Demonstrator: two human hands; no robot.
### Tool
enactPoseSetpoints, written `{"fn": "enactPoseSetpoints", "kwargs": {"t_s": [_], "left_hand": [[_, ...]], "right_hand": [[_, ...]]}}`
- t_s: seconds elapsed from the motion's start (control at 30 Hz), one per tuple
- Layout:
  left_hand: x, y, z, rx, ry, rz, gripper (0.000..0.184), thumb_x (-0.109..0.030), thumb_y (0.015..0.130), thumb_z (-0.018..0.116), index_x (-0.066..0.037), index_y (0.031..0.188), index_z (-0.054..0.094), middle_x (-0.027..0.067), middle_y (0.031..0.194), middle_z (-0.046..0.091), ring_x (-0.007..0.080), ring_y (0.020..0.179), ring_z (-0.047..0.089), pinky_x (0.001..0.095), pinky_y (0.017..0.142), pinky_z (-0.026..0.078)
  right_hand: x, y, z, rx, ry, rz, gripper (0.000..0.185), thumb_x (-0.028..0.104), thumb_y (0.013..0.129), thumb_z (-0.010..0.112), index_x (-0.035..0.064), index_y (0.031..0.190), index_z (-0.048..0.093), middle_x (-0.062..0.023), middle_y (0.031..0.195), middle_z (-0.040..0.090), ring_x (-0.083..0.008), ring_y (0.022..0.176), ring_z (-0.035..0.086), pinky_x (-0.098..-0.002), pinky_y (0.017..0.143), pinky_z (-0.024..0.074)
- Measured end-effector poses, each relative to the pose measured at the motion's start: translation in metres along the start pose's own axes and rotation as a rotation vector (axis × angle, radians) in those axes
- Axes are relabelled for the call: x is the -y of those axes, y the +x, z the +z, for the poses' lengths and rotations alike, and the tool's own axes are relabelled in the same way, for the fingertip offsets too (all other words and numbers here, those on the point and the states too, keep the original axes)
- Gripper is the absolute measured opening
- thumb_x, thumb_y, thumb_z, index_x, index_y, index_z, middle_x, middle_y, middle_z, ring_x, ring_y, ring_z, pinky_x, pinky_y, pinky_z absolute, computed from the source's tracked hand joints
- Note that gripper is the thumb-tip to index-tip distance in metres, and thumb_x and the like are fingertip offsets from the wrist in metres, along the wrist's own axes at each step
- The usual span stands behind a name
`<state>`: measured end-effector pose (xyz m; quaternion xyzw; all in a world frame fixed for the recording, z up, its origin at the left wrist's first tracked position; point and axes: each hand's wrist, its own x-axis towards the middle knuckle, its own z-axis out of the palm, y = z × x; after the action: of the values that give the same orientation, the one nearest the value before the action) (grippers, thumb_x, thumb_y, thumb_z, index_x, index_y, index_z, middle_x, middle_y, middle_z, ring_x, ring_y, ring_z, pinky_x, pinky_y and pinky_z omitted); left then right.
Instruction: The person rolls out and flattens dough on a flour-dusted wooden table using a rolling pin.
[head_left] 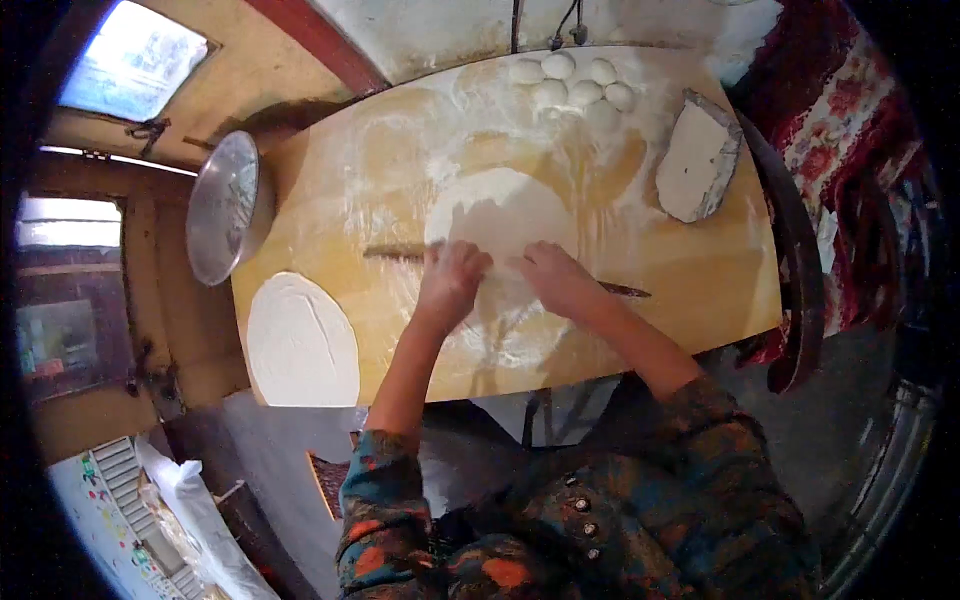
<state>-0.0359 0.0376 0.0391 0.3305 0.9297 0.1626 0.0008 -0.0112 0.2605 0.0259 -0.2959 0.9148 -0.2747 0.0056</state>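
Dough sheet (500, 205) lies on the desk (700, 280), its near edge at the hands; the thin rolling pin (392, 252) runs crosswise beneath them. Left hand (455, 283) and right hand (557, 281), equally near, curl partly closed; their exact hold is hidden.

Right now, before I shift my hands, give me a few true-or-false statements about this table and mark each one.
1. The thin rolling pin sticks out past both the left hand and the right hand. True.
2. The dough balls lie near the far edge of the wooden tabletop. True.
3. A flat dough sheet lies at the near left corner. True.
4. It is the only flat dough on the tabletop. False: a round dough sheet lies by the hands.
5. The metal basin is on the right. False: it is by the left edge.
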Motion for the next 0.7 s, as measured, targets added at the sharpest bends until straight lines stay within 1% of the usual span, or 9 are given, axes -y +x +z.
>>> {"fn": "enactPoseSetpoints", "kwargs": {"t_s": [0.03,0.13,0.23,0.3,0.4,0.47,0.57,0.67,0.7], "left_hand": [[-0.011,-0.014,-0.001,-0.053,-0.137,-0.02,0.02,-0.006,0.082,0.054,-0.01,0.101,0.058,0.009,0.102,0.06,0.0281,0.107,0.055,0.0474,0.096,0.035],[-0.025,-0.064,0.01,0.09,-0.152,-0.166,0.028,-0.008,0.081,0.055,-0.006,0.109,0.058,0.0124,0.106,0.059,0.0302,0.106,0.054,0.0468,0.095,0.037],[-0.041,-0.105,0.016,-0.045,-0.121,-0.044,0.039,-0.01,0.081,0.054,-0.004,0.12,0.056,0.014,0.109,0.058,0.0315,0.105,0.054,0.0459,0.093,0.039],[-0.06,-0.121,0.018,-0.012,-0.164,-0.063,0.044,-0.01,0.081,0.054,-0.005,0.124,0.054,0.0139,0.111,0.057,0.032,0.105,0.054,0.0453,0.094,0.039],[-0.077,-0.136,0.032,0.019,-0.163,-0.094,0.044,-0.011,0.082,0.053,-0.005,0.125,0.054,0.0122,0.115,0.055,0.0323,0.105,0.054,0.0454,0.095,0.04],[-0.078,-0.14,0.033,0.027,-0.201,-0.115,0.043,-0.013,0.082,0.053,-0.006,0.125,0.054,0.0119,0.116,0.054,0.0322,0.107,0.053,0.0471,0.097,0.039],[-0.071,-0.132,0.022,0.082,-0.094,-0.087,0.043,-0.015,0.086,0.052,-0.008,0.129,0.052,0.0134,0.125,0.052,0.0323,0.119,0.049,0.0503,0.103,0.034],[-0.07,-0.111,0.009,-0.042,0.047,-0.262,0.045,-0.018,0.088,0.052,-0.011,0.133,0.049,0.0151,0.136,0.047,0.0319,0.131,0.04,0.0532,0.107,0.027],[-0.067,-0.107,0.005,-0.049,-0.015,-0.315,0.05,-0.021,0.089,0.054,-0.01,0.137,0.045,0.0158,0.143,0.042,0.0318,0.136,0.035,0.0528,0.11,0.024]], "right_hand": [[0.002,-0.01,0.013,0.031,0.035,0.031,0.03,0.014,0.082,0.055,0.0044,0.11,0.058,-0.0175,0.099,0.056,-0.0349,0.096,0.054,-0.0458,0.087,0.0438],[0.011,-0.041,0.06,0.112,0.066,0.093,0.033,0.012,0.081,0.054,0.0068,0.113,0.059,-0.0164,0.099,0.056,-0.035,0.097,0.054,-0.046,0.089,0.043],[0.036,-0.058,0.058,0.17,-0.017,0.044,0.041,0.008,0.078,0.055,0.0097,0.119,0.059,-0.0143,0.101,0.057,-0.033,0.098,0.054,-0.0442,0.087,0.0429],[0.056,-0.08,0.032,0.166,-0.077,-0.025,0.044,0.012,0.077,0.058,0.0103,0.12,0.058,-0.0145,0.107,0.057,-0.0328,0.104,0.053,-0.0452,0.089,0.0422],[0.066,-0.111,0.046,-0.024,-0.276,-0.034,0.05,0.016,0.075,0.062,0.0074,0.124,0.056,-0.0165,0.12,0.055,-0.0331,0.113,0.05,-0.0481,0.095,0.04],[0.083,-0.119,0.05,-0.006,-0.271,0.021,0.054,0.019,0.075,0.063,0.0041,0.126,0.054,-0.0174,0.128,0.051,-0.0339,0.121,0.046,-0.0508,0.099,0.0372],[0.098,-0.101,0.048,0.063,-0.255,0.118,0.058,0.023,0.078,0.062,-0.0004,0.13,0.049,-0.0189,0.137,0.046,-0.0355,0.128,0.042,-0.053,0.104,0.0317],[0.09,-0.05,0.047,0.083,-0.339,0.262,0.063,0.03,0.082,0.06,-0.0016,0.134,0.044,-0.0207,0.143,0.04,-0.0372,0.132,0.037,-0.0536,0.108,0.0258],[0.083,-0.031,0.048,0.066,-0.385,0.315,0.065,0.033,0.083,0.059,-0.0015,0.136,0.043,-0.0214,0.145,0.038,-0.0378,0.134,0.035,-0.0537,0.109,0.0239]]}}
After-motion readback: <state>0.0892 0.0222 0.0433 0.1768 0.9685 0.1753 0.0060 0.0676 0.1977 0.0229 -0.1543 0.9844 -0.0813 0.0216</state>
